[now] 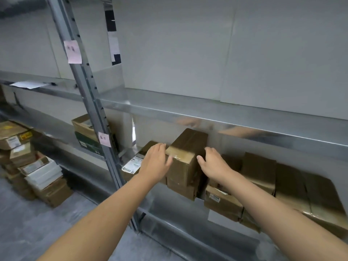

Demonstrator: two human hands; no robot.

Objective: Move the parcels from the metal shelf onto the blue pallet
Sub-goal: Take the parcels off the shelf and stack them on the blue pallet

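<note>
A tall brown taped parcel point(185, 157) stands on top of another box on the lower level of the metal shelf point(235, 120). My left hand point(156, 163) lies against its left side, fingers spread and thumb on the front face. On the parcel's right side is my right hand point(213, 164), fingers apart and thumb at the front edge. The parcel still rests on the stack. More brown parcels point(282, 185) fill the shelf to the right, and a labelled one point(134, 162) lies to the left. No blue pallet is in view.
A slanted metal upright point(88, 95) with pink notes stands left of my hands. The shelf beam hangs low just above the parcel. Several stacked parcels point(35, 172) sit at the lower left, more boxes point(85, 134) behind the upright. Grey floor lies below.
</note>
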